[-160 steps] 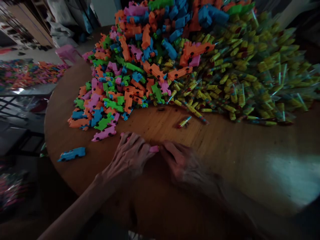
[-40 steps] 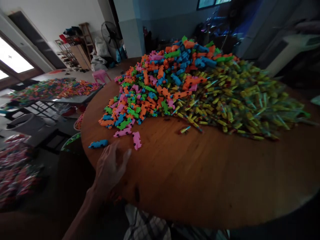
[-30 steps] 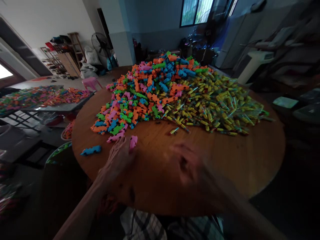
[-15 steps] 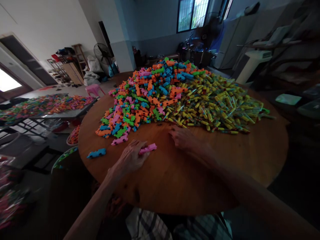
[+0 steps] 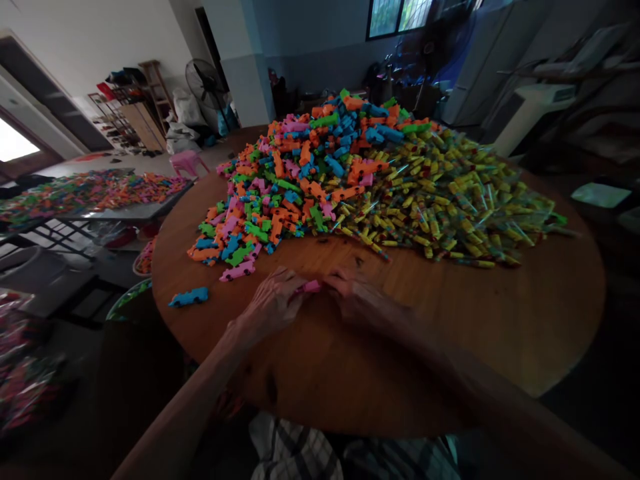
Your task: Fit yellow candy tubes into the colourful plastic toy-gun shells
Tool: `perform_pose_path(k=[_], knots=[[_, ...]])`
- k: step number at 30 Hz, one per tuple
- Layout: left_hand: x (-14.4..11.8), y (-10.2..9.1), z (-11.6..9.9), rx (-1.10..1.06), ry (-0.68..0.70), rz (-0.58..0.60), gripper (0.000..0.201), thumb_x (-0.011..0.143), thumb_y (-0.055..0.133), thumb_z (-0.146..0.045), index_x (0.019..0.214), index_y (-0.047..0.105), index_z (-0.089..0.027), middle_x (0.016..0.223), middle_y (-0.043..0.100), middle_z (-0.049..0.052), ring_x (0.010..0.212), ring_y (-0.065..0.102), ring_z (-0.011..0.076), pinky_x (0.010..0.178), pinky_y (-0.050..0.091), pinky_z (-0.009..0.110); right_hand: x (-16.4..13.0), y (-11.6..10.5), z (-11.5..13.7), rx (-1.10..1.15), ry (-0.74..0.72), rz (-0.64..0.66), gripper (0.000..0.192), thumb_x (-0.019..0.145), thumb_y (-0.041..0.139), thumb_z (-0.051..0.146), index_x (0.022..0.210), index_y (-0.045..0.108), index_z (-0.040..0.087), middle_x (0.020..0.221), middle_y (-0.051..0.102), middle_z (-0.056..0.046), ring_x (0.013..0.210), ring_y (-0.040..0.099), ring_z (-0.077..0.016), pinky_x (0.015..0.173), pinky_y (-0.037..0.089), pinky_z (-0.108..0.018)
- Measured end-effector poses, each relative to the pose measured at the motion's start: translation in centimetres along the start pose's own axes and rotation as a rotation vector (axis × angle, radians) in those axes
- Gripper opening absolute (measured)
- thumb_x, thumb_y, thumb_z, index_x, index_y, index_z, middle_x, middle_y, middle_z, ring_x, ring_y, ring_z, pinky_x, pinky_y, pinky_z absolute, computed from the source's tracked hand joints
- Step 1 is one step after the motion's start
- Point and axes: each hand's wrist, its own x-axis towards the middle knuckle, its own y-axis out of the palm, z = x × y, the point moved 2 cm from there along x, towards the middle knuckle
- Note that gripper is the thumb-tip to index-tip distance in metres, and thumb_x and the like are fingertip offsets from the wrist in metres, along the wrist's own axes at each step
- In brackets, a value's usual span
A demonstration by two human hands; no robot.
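My left hand (image 5: 277, 295) is closed around a pink toy car (image 5: 311, 287), whose end sticks out past the fingertips over the round table (image 5: 390, 373). Pinched fingers of my right hand (image 5: 350, 293) meet that protruding end; whatever lies between them is hidden. Left of my hands, a blue toy car (image 5: 189, 297) lies alone near the table edge. Another pink toy car (image 5: 237, 271) rests at the near fringe of a heap of orange, green, blue and pink toy cars (image 5: 275, 227).
Right of the toy cars, yellow tubes in clear wrapping (image 5: 450, 200) form a large pile. More colourful pieces cover a second table (image 5: 120, 217) at the left. A pink stool (image 5: 187, 162) and a standing fan (image 5: 203, 83) are farther back.
My right hand has come left and nearer me, from the edge of the yellow pile to the end of the pink toy car. My left hand still holds the car. The view has shifted slightly.
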Motion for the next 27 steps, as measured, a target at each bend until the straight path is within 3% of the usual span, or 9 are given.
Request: perform_pose_path(k=[9, 17, 23, 27], knots=[[0.1, 0.4, 0.4, 0.031, 0.019, 0.021, 0.018, 0.098, 0.050, -0.025, 0.100, 0.066, -0.018, 0.086, 0.059, 0.006, 0.086, 0.053, 0.0218, 0.075, 0.041, 0.034, 0.0, -0.7, 0.4, 0.059, -0.038, 0.019, 0.027, 0.092, 0.047, 0.008, 0.114, 0.063, 0.013, 0.100, 0.061, -0.009, 0.085, 0.054, -0.0174, 0.078, 0.043, -0.030], [0.3, 0.6, 0.1, 0.038, 0.088, 0.018, 0.021, 0.101, 0.042, -0.020, 0.103, 0.062, -0.016, 0.087, 0.058, 0.007, 0.085, 0.052, 0.0210, 0.075, 0.042, 0.034, 0.2, -0.9, 0.7, -0.075, -0.040, 0.096, 0.027, 0.090, 0.047, 0.009, 0.111, 0.063, 0.012, 0.100, 0.061, -0.011, 0.079, 0.055, -0.0185, 0.068, 0.040, -0.031], [0.0, 1.2, -0.1, 0.221, 0.060, 0.054, 0.025, 0.102, 0.035, -0.021, 0.106, 0.060, -0.015, 0.096, 0.058, 0.010, 0.092, 0.049, 0.0250, 0.078, 0.043, 0.039, 0.4, -1.3, 1.1, -0.085, -0.024, 0.163, 0.030, 0.085, 0.049, 0.007, 0.111, 0.063, 0.011, 0.105, 0.060, -0.013, 0.077, 0.055, -0.0175, 0.065, 0.038, -0.030], [-0.5, 1.5, 0.3, 0.284, 0.059, 0.042, 0.023, 0.100, 0.040, -0.020, 0.117, 0.055, -0.017, 0.117, 0.058, 0.012, 0.105, 0.051, 0.0280, 0.084, 0.045, 0.045, 0.7, -1.5, 1.3, -0.092, -0.057, 0.201, 0.034, 0.083, 0.049, 0.008, 0.114, 0.062, 0.010, 0.102, 0.060, -0.011, 0.072, 0.051, -0.0168, 0.061, 0.036, -0.031]])
